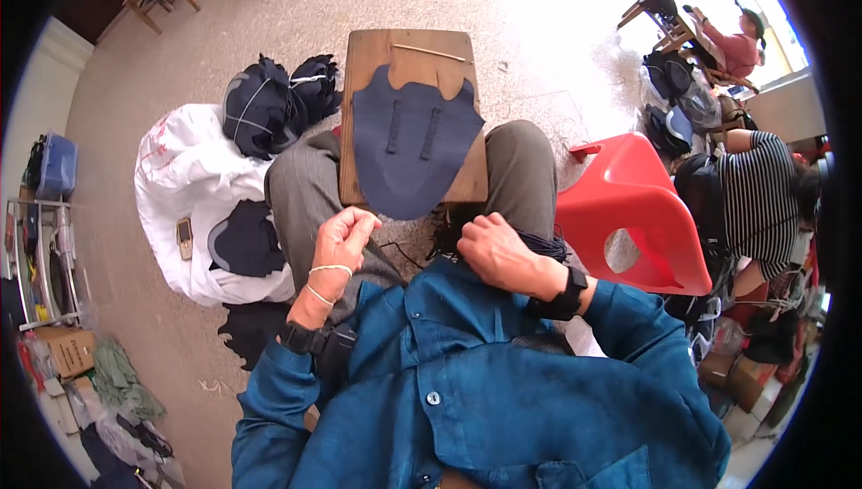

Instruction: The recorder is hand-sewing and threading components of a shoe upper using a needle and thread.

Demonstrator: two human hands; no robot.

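A dark navy fabric piece [413, 179] with a rounded near end and two slotted strips lies flat on a small wooden stool [364, 49] between my knees. My left hand [344, 242] is just short of its near end, thumb and forefinger pinched; anything between them is too small to make out. Closed as well, my right hand [496, 253] hovers over my lap with fingers curled; what it grips, if anything, I cannot make out. Beside it, a bundle of dark cords [545, 246] lies across my right thigh. A thin wooden stick [429, 52] rests on the stool's far end.
Left of my knee, tied bundles of dark cut pieces [260, 107] sit by a white sack [171, 193] bearing a phone [185, 239] and more dark pieces [247, 237]. A red plastic stool [628, 211] stands right. Beyond it are a person in stripes [759, 193] and another person [732, 44].
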